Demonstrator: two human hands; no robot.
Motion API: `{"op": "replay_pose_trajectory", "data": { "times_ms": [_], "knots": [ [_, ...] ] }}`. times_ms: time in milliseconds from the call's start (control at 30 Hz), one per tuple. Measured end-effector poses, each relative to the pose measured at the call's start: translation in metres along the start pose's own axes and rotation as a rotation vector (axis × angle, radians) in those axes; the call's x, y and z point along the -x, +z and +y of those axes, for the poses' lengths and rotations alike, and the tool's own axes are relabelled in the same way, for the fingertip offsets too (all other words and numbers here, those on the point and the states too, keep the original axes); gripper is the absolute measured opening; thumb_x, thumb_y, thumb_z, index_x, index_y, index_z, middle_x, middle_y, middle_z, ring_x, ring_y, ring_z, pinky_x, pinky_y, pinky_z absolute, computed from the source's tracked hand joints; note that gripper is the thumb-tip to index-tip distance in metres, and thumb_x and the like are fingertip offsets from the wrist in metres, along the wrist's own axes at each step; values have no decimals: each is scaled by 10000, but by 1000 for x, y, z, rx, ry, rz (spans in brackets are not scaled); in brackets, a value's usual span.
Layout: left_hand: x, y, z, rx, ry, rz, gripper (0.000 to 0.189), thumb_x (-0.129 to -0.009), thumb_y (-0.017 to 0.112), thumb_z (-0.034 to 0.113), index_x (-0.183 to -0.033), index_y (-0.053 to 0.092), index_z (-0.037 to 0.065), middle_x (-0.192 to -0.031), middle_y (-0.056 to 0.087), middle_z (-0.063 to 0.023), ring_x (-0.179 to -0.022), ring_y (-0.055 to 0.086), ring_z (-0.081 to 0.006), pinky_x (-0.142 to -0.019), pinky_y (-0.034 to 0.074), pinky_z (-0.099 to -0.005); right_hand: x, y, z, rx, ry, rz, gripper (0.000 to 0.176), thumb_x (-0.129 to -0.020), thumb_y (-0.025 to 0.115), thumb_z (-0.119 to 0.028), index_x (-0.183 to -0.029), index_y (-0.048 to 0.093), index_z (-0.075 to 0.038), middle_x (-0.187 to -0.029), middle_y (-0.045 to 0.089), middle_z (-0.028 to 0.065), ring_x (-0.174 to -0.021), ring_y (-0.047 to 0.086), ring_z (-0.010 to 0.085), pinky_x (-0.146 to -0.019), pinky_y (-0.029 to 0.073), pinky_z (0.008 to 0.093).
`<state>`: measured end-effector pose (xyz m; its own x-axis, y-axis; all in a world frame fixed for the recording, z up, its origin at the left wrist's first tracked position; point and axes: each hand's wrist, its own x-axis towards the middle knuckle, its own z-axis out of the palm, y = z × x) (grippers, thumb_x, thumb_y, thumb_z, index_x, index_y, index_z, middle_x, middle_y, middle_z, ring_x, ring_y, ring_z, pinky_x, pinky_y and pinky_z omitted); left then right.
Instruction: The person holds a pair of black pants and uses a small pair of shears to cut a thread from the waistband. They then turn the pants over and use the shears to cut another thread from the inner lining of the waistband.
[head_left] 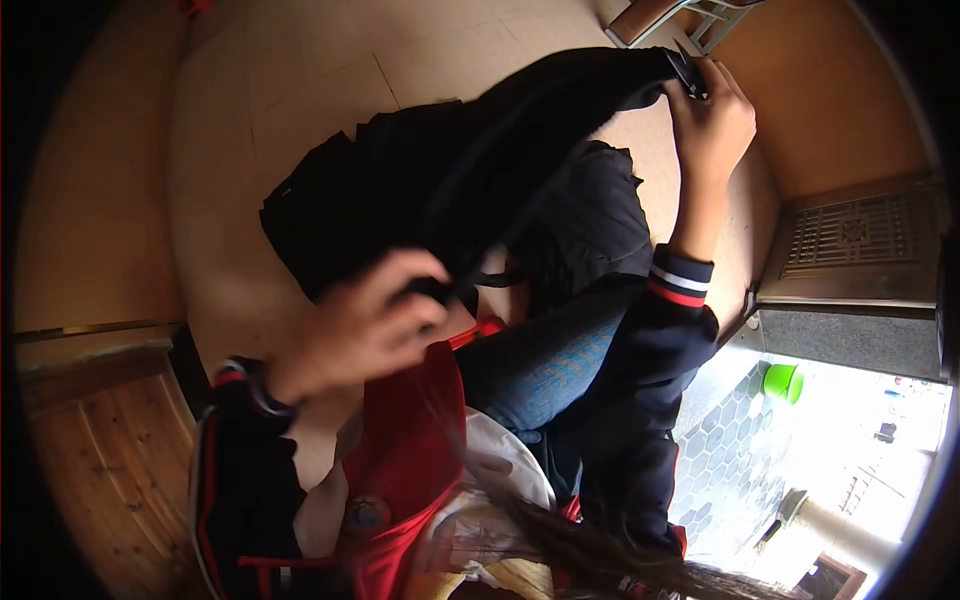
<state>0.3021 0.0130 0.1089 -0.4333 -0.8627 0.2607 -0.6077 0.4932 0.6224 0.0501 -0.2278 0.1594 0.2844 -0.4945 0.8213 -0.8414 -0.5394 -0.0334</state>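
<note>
The beige tiled floor (300, 70) lies open toward the top, edged by a brown wooden board (100, 440) at left and a grey metal grate (850, 240) at right. Over it hangs the black fabric garment (420, 190): right hand (712, 125) fingers pinch its upper corner, left hand (360, 325) fingers clench its lower fold.

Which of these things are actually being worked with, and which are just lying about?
In use:
- black garment, held up over the floor
- left hand, gripping its lower part
- right hand, gripping its top edge

Lying about:
- green container
- metal grate
- wooden boards
</note>
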Motion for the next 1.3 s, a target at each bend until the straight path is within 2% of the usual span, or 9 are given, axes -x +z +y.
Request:
{"op": "replay_pose_trajectory", "data": {
  "times_ms": [267, 300, 367, 433, 567, 767, 867, 1100, 1300],
  "knots": [
    [-41, 68, 48, 829, 366, -228, 264, -703, 682, 67, -952, 599, 89, -1043, 549, -130, -778, 594, -239, -717, 492, -301, 31, -5, -83, -1009, 144, 272, 91, -653, 592, 6, -737, 562, -8, -701, 567, 69, -636, 562, 167, -561, 421, 244],
    [-55, 54, 24, 566, 585, 148, 240, -690, 704, 84, -917, 627, 79, -951, 594, -141, -716, 612, -223, -690, 494, -294, 34, -12, -92, -1104, 105, 286, 93, -650, 599, 9, -735, 567, -10, -712, 565, 69, -642, 563, 162, -564, 424, 240],
    [-61, 35, -7, -133, 300, 827, 684, -590, 811, 250, -1158, 503, 27, -1038, 587, -153, -1011, 549, -286, -859, 414, -357, 35, -20, -104, -1254, 9, 304, 97, -645, 614, 14, -731, 576, -12, -734, 560, 70, -654, 566, 152, -571, 430, 231],
    [-91, 4, -18, 244, 188, 874, 668, -544, 828, 227, -1106, 526, 30, -1160, 520, -116, -1039, 501, -214, -809, 425, -339, 31, -17, -108, -1360, -46, 304, 102, -640, 629, 18, -726, 585, -15, -756, 554, 71, -666, 568, 143, -578, 436, 223],
    [-115, -30, -35, 394, 332, 304, 891, -512, 837, 351, -1219, 421, 5, -1151, 530, -120, -1084, 492, -237, -930, 357, -344, 23, -11, -103, -1466, -102, 285, 114, -630, 660, 28, -718, 604, -21, -800, 544, 73, -689, 574, 124, -592, 448, 206],
    [-126, -51, -20, 278, 247, 312, 463, -624, 760, 68, -1038, 562, 5, -1002, 596, -70, -916, 561, -164, -848, 418, -274, 29, -20, -80, -1185, -179, 113, 193, -641, 705, 24, -803, 605, -11, -1016, 497, 108, -636, 511, 73, -544, 394, 178],
    [-118, -69, -17, 146, 235, 426, 380, -633, 736, 41, -969, 563, 0, -970, 591, -68, -956, 544, -152, -867, 400, -266, 40, -13, -74, -1480, 296, -77, 580, -683, 720, -27, -1180, 421, -48, -982, 514, 80, -581, 411, 37, -506, 329, 159],
    [-103, -97, -28, 39, 241, 550, 298, -646, 713, 18, -895, 549, 6, -961, 590, -67, -938, 547, -148, -869, 396, -263, 105, 5, -81, -1796, 559, -599, 919, -468, 882, -274, -1231, 416, -65, -950, 504, 32, -596, 377, 10, -492, 304, 143],
    [-77, -106, -32, -95, 39, 618, 212, -721, 666, -7, -870, 516, 13, -859, 609, -50, -867, 565, -136, -824, 419, -258, 137, 21, -117, -1362, 489, -674, 729, -515, 790, -74, -1176, 488, -120, -985, 465, 19, -893, 471, 129, -770, 390, 240]
  ]
}}
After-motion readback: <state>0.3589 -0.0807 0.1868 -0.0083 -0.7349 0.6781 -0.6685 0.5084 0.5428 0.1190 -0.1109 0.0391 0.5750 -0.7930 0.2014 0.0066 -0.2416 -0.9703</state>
